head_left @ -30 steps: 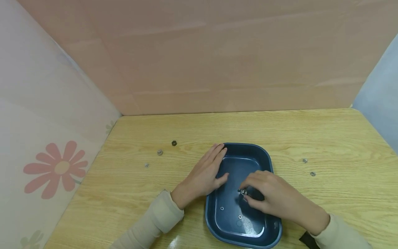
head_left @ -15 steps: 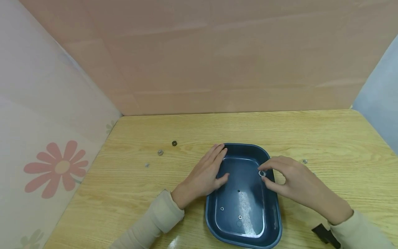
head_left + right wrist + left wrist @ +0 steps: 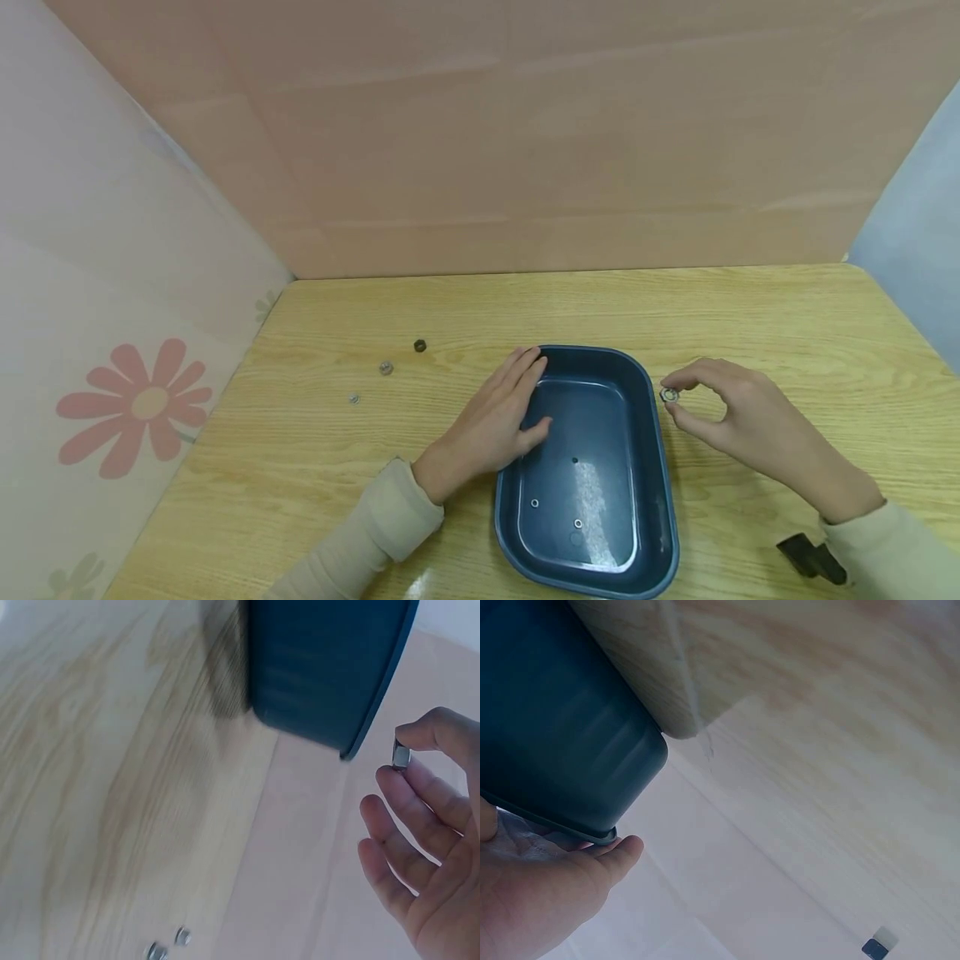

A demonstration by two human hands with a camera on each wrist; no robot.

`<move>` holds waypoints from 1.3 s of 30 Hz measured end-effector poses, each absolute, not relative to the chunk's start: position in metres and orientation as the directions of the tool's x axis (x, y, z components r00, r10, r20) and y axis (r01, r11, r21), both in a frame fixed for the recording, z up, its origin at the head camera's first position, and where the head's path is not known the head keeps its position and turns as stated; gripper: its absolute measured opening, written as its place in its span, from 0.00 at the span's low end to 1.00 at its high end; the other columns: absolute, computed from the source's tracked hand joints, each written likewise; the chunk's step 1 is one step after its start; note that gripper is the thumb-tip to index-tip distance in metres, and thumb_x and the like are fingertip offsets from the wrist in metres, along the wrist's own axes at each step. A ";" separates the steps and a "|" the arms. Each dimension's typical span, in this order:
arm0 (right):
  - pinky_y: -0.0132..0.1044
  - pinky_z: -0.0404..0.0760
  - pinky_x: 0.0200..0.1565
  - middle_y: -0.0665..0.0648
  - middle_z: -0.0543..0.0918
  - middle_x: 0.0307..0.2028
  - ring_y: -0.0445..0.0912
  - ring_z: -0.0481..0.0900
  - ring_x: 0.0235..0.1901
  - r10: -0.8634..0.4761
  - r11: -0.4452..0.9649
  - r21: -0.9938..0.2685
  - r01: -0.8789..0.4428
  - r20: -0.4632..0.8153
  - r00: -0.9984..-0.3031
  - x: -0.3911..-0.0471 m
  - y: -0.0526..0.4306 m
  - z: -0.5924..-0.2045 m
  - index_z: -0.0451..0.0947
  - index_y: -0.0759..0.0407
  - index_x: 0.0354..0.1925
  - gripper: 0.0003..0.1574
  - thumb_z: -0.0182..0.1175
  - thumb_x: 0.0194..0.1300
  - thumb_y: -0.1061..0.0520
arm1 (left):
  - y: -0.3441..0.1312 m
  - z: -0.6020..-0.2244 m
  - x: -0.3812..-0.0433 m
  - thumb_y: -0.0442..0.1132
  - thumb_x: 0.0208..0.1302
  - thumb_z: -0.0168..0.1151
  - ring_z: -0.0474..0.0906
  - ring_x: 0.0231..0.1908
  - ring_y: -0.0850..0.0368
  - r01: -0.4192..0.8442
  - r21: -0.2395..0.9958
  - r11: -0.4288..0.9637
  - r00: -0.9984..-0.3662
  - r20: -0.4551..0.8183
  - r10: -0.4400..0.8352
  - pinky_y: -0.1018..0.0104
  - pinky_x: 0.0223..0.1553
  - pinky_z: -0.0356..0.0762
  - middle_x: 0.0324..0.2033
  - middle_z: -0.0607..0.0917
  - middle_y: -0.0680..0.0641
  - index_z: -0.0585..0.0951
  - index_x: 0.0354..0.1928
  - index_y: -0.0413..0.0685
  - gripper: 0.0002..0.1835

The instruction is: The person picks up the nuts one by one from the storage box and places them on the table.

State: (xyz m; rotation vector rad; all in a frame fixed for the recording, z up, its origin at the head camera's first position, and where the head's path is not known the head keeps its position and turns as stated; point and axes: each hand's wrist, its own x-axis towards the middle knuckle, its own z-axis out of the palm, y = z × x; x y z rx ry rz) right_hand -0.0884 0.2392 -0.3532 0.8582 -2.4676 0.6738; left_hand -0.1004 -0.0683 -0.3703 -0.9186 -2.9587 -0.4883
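My right hand (image 3: pixel 757 417) pinches a silver hex nut (image 3: pixel 669 395) between thumb and fingertips, just outside the right rim of a blue plastic bin (image 3: pixel 660 500). The same hex nut (image 3: pixel 401 756) shows edge-on in the right wrist view, the other fingers loosely bent below it. My left hand (image 3: pixel 491 417) rests over the bin's left rim, fingers straight and thumb reaching inside. Its fingertips (image 3: pixel 628 855) show beyond the rim in the left wrist view. On the bin's floor lie a small nut (image 3: pixel 535 503), another small nut (image 3: pixel 578 523) and a tiny dark speck (image 3: pixel 575 460).
Left of the bin on the wood-grain table (image 3: pixel 315 467) lie a dark nut (image 3: pixel 420 345), a silver nut (image 3: pixel 386 367) and a smaller nut (image 3: pixel 354 399). Two silver nuts (image 3: pixel 157 951) lie on the table in the right wrist view. A black object (image 3: pixel 812 558) is by the right cuff.
My right hand has lifted the nut from inside the bin and carried it right, past the rim, over the table. My left hand stays on the left rim.
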 end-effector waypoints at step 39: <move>0.43 0.80 0.31 0.60 0.88 0.40 0.36 0.80 0.35 -0.250 0.861 -0.391 -0.324 0.230 -0.940 -0.102 0.325 -0.375 0.85 0.54 0.44 0.14 0.72 0.57 0.56 | -0.068 -0.370 -0.101 0.50 0.68 0.61 0.49 0.78 0.45 0.541 0.322 0.777 -0.833 0.079 0.548 0.51 0.77 0.53 0.77 0.56 0.43 0.57 0.76 0.42 0.41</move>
